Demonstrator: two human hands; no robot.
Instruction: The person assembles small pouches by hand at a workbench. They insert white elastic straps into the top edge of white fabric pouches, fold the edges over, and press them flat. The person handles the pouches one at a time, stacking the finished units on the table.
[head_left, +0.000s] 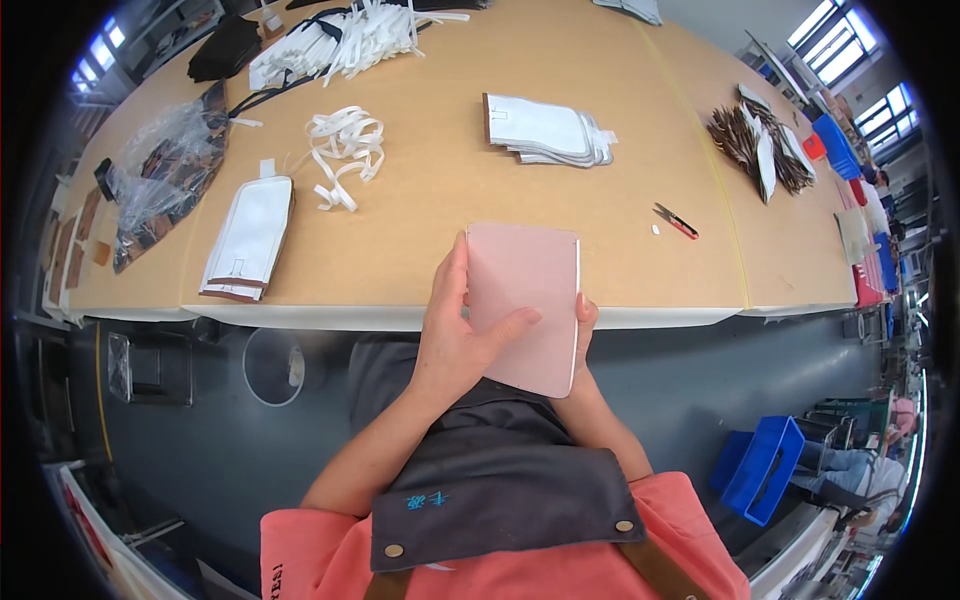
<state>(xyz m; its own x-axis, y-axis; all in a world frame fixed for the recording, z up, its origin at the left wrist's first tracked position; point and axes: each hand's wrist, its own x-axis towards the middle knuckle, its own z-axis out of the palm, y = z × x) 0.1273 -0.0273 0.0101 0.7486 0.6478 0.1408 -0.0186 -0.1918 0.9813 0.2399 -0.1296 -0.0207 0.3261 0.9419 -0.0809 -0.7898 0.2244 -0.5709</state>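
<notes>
Tan table (pixel 420 210); pink panel (pixel 525 275) partly hides right fingers (pixel 588 315).

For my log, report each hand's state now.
Left hand: holding the pink piece, thumb across its face.
Right hand: holding its right edge, partly hidden behind it.

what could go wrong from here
The flat, pale pink rectangular panel, gripped by the left hand and right hand, shows partly past the front edge of the tan tabletop, so it could fall if the grip slips. Red-handled metal snips with exposed blades lie to the right and might nick a reaching finger. The stack of white, brown-edged rectangular pieces at left sits near that edge and may get knocked.
</notes>
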